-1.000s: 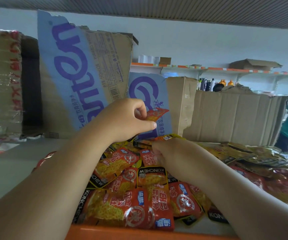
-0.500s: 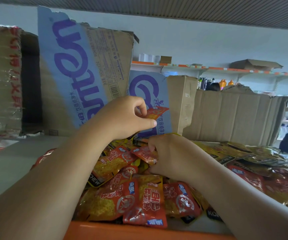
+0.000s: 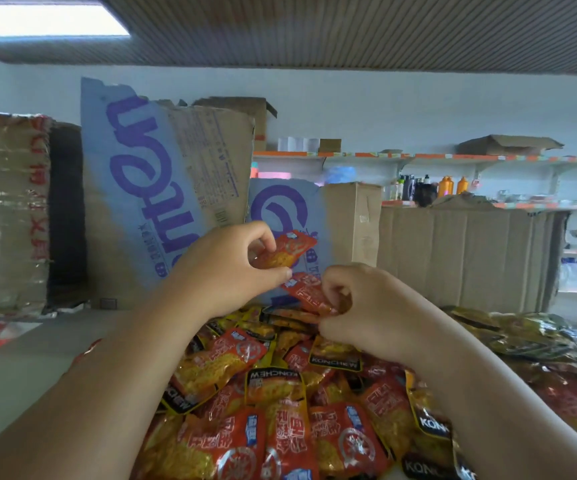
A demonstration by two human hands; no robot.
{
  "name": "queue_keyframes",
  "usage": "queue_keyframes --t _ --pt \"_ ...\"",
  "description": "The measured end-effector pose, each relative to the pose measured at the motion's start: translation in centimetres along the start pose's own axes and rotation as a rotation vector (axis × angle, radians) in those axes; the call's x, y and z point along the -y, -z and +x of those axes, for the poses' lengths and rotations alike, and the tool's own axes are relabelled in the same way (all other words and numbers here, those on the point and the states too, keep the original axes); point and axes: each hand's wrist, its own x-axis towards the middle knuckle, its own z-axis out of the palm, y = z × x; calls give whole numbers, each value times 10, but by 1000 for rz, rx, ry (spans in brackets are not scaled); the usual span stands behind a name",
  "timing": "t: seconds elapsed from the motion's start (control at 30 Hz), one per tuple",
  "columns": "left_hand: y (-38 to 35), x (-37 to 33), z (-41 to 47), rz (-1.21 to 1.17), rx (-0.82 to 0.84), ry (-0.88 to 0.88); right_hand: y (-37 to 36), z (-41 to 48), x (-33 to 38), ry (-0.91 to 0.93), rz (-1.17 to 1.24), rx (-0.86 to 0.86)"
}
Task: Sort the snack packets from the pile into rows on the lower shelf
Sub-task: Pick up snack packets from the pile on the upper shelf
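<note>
Here, at far left, a taped cardboard box (image 3: 6, 213) stands on the grey shelf (image 3: 20, 368). Beside it a blue-printed carton (image 3: 162, 188) stands upright, and what either holds cannot be seen. The left hand (image 3: 224, 268) is raised above the heap, thumb and fingers pinching an orange packet (image 3: 289, 252) by its edge, probably to keep picked ones clear of the rest. Just right and lower, the right hand (image 3: 366, 306) curls its fingers round a second orange packet (image 3: 306, 292), held just above the pile (image 3: 280, 410) of orange-and-yellow snack packets lying loose and jumbled. No tidy row shows, so I judge the sorting early. Farther right lie darker gold packets (image 3: 522, 341) before a plain brown carton (image 3: 467, 258), its contents hidden.
</note>
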Motion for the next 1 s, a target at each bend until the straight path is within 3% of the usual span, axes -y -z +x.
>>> queue_keyframes --t 0.23,0.43,0.67,1.0 --pt "24 -31 -17 129 -285 -65 15 -5 3 26 153 -318" --pt "56 -54 -56 257 -455 -140 35 -15 17 212 198 -580" --pt "100 -57 -105 305 -515 -139 38 -36 68 330 213 -586" --pt "166 3 -165 289 -581 -48 -39 -29 161 483 371 -511"
